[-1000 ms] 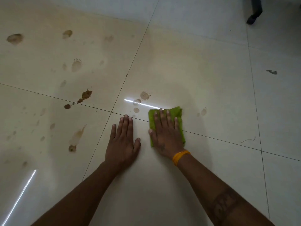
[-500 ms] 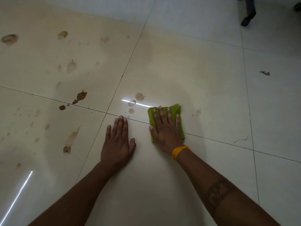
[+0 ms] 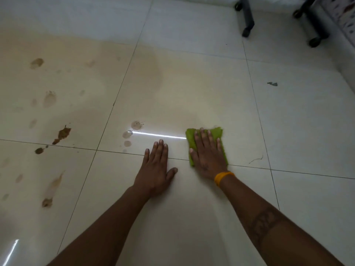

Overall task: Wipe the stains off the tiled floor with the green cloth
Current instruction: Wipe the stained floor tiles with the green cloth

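Right hand (image 3: pixel 208 156), fingers straight and spread, presses flat on the green cloth (image 3: pixel 218 132) at frame centre, across a grout line. Left hand (image 3: pixel 155 167) rests flat and open on the bare tiled floor (image 3: pixel 192 89) beside it. Brown stains (image 3: pixel 62 134) dot the left tiles; chair casters (image 3: pixel 246 32) upper right

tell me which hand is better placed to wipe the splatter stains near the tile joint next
Right. The right hand already presses flat on the green cloth, and the splatter stains lie just to its left. The left hand rests bare on the floor.
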